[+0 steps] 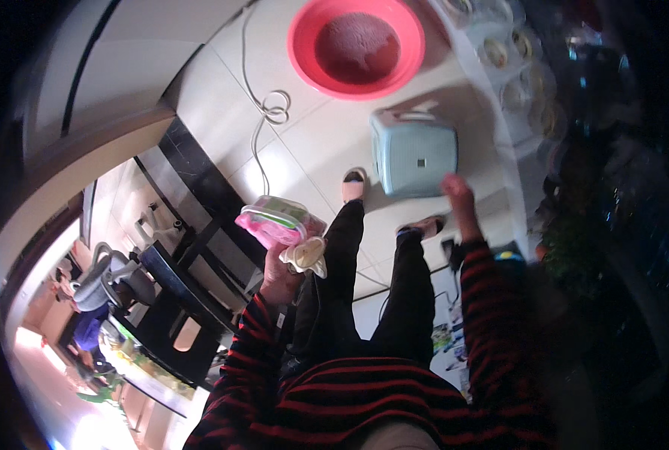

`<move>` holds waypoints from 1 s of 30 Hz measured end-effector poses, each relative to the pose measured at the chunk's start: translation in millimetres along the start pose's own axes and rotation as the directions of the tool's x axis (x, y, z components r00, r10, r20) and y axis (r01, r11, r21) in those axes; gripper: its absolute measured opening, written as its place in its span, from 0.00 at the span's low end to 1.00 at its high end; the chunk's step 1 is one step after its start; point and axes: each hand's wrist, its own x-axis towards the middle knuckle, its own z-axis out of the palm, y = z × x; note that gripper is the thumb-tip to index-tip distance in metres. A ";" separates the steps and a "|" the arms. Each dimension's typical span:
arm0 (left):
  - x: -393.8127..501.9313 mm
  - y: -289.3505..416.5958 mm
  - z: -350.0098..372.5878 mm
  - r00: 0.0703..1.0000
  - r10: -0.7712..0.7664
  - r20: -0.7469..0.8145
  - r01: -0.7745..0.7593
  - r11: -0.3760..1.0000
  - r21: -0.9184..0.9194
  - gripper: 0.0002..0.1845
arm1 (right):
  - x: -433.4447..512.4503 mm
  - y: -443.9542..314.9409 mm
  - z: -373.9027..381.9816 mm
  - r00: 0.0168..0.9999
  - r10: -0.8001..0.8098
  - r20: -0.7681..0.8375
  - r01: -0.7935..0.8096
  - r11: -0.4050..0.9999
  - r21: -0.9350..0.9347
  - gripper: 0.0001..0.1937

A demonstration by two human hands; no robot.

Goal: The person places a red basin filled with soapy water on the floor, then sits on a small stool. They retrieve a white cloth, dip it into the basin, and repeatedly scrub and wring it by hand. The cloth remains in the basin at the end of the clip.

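Note:
My left hand (281, 278) holds a clear plastic container (281, 216) with pink and green showing in or on it. A cream, crumpled item (305, 256), perhaps cloth or a thin bag, is in the same grip. My right hand (457, 188) is blurred and reaches forward at the near right corner of a light blue plastic stool (416, 157); whether it touches the stool, and how its fingers lie, I cannot tell. Beyond the stool a pink plastic basin (357, 90) with foamy liquid in it rests on the tiled floor.
A pale cable (255, 140) with a coiled loop runs across the floor on the left. Black furniture (171, 320) and a grey padded item (112, 281) stand at the lower left. Along the right is a ledge (480, 79) with several round clear containers (494, 52). White cabinets (126, 56) line the upper left.

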 end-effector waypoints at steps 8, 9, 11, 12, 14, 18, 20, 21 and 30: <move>-94.8 -13.4 79.3 0.952 0.305 0.034 -0.302 0.909 0.287 0.20 | -99.1 -323.1 -52.3 0.906 -0.387 0.175 0.271 0.844 0.462 0.38; -107.9 -17.5 78.6 0.955 0.296 -0.009 -0.281 0.914 0.294 0.20 | -101.0 -348.8 -51.8 0.864 -0.483 0.141 0.389 0.819 0.422 0.39; -130.3 -28.4 74.4 0.940 0.336 0.062 -0.341 0.905 0.254 0.20 | -110.4 -383.6 -53.1 0.797 -0.591 0.129 0.521 0.779 0.349 0.37; -143.3 -30.1 68.7 0.931 0.339 0.136 -0.365 0.887 0.284 0.19 | -113.8 -395.5 -52.2 0.773 -0.615 0.157 0.539 0.766 0.349 0.32; -169.8 -40.9 55.0 0.910 0.377 0.171 -0.407 0.890 0.205 0.22 | -125.4 -407.7 -53.4 0.835 -0.487 0.255 0.356 0.832 0.424 0.26; -223.0 -58.7 26.3 0.880 0.395 0.265 -0.429 0.900 0.082 0.29 | -150.6 -421.4 -56.5 0.811 -0.440 0.386 0.209 0.834 0.511 0.25; -253.4 -70.0 10.8 0.826 0.446 0.343 -0.470 0.882 -0.014 0.28 | -162.1 -432.0 -61.0 0.782 -0.460 0.420 0.089 0.749 0.656 0.25; -267.3 -73.5 3.7 0.813 0.447 0.374 -0.458 0.887 -0.064 0.27 | -167.9 -439.2 -63.6 0.747 -0.494 0.445 0.001 0.670 0.743 0.25; -358.9 -98.7 -51.0 0.518 0.820 0.245 -0.715 0.572 -0.401 0.37 | -223.5 -528.8 -90.2 0.587 -0.524 0.617 -0.215 0.635 0.742 0.25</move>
